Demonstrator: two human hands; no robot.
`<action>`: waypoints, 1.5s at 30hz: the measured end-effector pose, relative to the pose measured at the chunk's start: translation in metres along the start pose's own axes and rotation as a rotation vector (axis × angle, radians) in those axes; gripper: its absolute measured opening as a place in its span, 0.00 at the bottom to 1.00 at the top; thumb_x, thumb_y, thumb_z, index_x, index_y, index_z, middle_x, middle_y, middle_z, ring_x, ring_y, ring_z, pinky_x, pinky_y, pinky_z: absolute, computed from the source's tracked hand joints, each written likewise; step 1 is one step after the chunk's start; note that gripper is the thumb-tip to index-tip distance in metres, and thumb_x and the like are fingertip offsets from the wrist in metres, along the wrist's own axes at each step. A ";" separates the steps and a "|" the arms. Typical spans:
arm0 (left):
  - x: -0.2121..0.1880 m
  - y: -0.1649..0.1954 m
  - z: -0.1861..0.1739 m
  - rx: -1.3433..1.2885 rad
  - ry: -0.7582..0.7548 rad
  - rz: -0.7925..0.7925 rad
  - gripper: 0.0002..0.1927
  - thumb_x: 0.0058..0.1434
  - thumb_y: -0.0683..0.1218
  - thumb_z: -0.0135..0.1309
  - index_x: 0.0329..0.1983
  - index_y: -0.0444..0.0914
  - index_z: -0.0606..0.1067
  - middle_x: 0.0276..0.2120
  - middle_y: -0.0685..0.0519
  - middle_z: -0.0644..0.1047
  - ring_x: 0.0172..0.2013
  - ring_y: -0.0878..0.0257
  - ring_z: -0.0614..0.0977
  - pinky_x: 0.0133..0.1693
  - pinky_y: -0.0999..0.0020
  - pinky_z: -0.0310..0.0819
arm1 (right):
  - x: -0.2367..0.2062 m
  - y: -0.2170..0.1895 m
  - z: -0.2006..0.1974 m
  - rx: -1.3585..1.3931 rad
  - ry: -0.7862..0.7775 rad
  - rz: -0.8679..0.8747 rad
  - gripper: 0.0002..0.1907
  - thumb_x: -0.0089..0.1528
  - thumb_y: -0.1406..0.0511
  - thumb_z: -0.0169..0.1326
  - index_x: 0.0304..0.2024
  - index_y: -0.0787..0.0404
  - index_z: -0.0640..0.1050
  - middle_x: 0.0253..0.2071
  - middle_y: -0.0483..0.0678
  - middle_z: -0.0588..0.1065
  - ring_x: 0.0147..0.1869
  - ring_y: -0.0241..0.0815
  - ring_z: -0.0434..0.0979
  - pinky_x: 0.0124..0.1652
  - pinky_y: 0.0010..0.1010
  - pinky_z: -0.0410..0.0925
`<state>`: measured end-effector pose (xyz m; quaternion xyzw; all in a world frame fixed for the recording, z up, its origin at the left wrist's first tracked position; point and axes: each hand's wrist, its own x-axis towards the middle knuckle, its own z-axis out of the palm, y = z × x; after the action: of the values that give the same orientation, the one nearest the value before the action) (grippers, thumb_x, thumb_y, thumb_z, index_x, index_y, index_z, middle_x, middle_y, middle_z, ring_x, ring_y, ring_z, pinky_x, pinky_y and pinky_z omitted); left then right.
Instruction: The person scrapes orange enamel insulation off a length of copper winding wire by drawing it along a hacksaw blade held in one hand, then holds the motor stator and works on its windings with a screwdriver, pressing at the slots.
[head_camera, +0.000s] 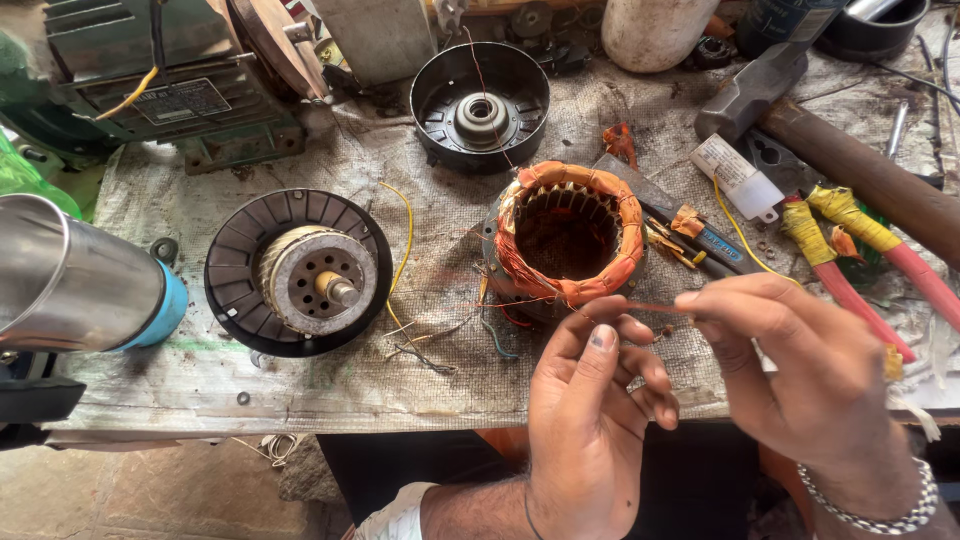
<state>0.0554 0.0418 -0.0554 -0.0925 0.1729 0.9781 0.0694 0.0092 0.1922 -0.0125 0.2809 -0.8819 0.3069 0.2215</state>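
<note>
A motor stator (566, 234) with orange-wrapped copper windings sits upright on the cloth-covered bench. From its near side thin copper wire leads (655, 307) run toward me. My left hand (590, 420) pinches the leads between thumb and forefinger just below the stator. My right hand (800, 370), with a metal bracelet on the wrist, pinches the same leads' free end a little to the right. Both hands hover over the bench's front edge.
A black end cover with the rotor (298, 272) lies left of the stator, another black end cover (480, 105) behind it. A steel flask (75, 285) is at far left, a green motor (160, 90) back left. Pliers with red and yellow handles (850, 250), a hammer (800, 120) and a white tube (738, 178) lie right.
</note>
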 end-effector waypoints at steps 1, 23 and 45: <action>-0.001 -0.002 -0.001 0.007 -0.007 0.016 0.13 0.74 0.45 0.46 0.57 0.33 0.67 0.43 0.49 0.75 0.35 0.65 0.79 0.31 0.69 0.75 | 0.001 0.000 0.002 0.022 -0.008 -0.041 0.12 0.60 0.75 0.60 0.46 0.64 0.76 0.39 0.54 0.80 0.35 0.42 0.82 0.32 0.30 0.72; -0.001 -0.027 -0.024 -0.067 0.105 0.309 0.19 0.71 0.47 0.43 0.60 0.34 0.70 0.40 0.53 0.73 0.32 0.68 0.74 0.28 0.73 0.67 | 0.009 0.000 0.040 -0.082 -0.095 -0.307 0.20 0.53 0.73 0.60 0.49 0.58 0.81 0.43 0.46 0.80 0.43 0.46 0.82 0.41 0.37 0.73; -0.007 -0.039 -0.055 -0.015 0.011 0.359 0.20 0.75 0.49 0.40 0.59 0.33 0.75 0.37 0.53 0.73 0.32 0.68 0.70 0.32 0.72 0.65 | 0.001 0.011 0.043 0.029 -0.071 -0.466 0.21 0.44 0.71 0.62 0.42 0.61 0.83 0.35 0.50 0.79 0.33 0.47 0.80 0.30 0.35 0.72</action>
<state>0.0771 0.0581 -0.1176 -0.0659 0.1796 0.9756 -0.1078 -0.0077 0.1711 -0.0474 0.4907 -0.7960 0.2500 0.2512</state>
